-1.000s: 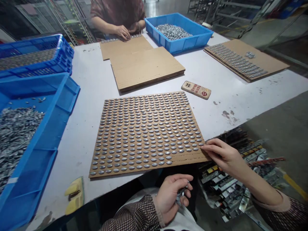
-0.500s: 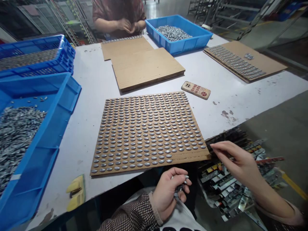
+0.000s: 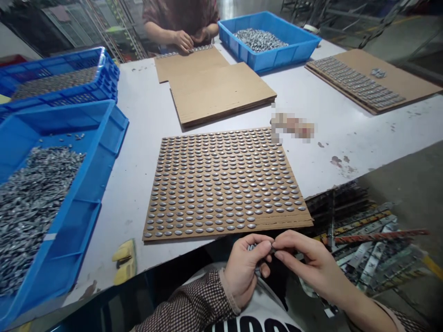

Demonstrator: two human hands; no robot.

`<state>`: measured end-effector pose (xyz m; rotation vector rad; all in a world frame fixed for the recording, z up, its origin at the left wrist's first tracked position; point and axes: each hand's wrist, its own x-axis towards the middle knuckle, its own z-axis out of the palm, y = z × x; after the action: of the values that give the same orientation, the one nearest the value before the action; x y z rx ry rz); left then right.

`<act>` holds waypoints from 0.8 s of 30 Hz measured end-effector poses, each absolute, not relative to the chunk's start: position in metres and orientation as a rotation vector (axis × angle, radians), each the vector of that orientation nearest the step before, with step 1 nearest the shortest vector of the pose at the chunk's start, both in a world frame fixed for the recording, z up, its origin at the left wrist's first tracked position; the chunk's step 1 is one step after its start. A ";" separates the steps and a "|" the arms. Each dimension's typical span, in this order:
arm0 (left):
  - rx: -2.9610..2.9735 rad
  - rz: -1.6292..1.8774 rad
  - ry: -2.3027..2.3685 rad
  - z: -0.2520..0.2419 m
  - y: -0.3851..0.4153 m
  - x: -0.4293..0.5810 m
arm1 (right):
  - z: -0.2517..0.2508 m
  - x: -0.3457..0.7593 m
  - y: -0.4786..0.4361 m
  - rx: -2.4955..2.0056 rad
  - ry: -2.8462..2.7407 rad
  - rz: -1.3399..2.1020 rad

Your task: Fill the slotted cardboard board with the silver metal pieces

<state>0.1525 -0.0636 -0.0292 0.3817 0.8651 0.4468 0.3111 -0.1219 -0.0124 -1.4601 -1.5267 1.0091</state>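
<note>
My left hand (image 3: 246,267) is curled around several small grey metal pieces (image 3: 256,267), partly hidden by its fingers. Its thumb and forefinger meet the fingertips of my right hand (image 3: 304,260), which is closed in a pinch on what looks like one such piece. Both hands are just off the front edge of the table. Beyond them lies a cardboard sheet (image 3: 290,221) covered with rows of pointed oval metal pieces (image 3: 218,188). Its front row stops partway along, with bare cardboard at the right.
Blue bins (image 3: 116,131) of loose pieces stand left and at the back (image 3: 277,60). Stacked cardboard (image 3: 221,90) lies mid-table, another filled sheet (image 3: 411,87) at right. A yellow object (image 3: 125,260) sits front left. A co-worker's hands (image 3: 185,40) are opposite. Metal strips (image 3: 367,258) lie below.
My right hand has moved left from the cardboard's right corner to my left hand, and their fingertips now meet. The camera view has shifted slightly. The co-worker's hand has lowered to the far cardboard.
</note>
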 end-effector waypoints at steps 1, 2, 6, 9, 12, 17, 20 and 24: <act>0.387 0.463 0.870 -0.030 -0.064 0.152 | -0.012 0.309 -0.122 -1.470 -1.537 0.983; 0.389 0.474 0.872 -0.030 -0.064 0.152 | -0.012 0.307 -0.121 -1.470 -1.554 0.954; 0.369 0.483 0.852 -0.030 -0.064 0.150 | -0.012 0.305 -0.120 -1.483 -1.583 0.924; 0.345 0.478 0.852 -0.028 -0.063 0.149 | -0.013 0.307 -0.118 -1.519 -1.569 0.964; 0.344 0.474 0.881 -0.027 -0.063 0.148 | -0.014 0.307 -0.118 -1.523 -1.601 0.958; 0.324 0.457 0.911 -0.029 -0.063 0.146 | -0.018 0.312 -0.119 -1.571 -1.587 0.853; 0.258 0.408 0.945 -0.032 -0.065 0.145 | -0.021 0.320 -0.112 -1.591 -1.626 0.711; 0.234 0.364 0.958 -0.036 -0.068 0.145 | -0.022 0.324 -0.095 -1.549 -1.766 0.573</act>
<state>0.1453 -0.0675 -0.0356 0.2340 0.9581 0.3641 0.3243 -0.0954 -0.0223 -1.5493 -1.7657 0.5727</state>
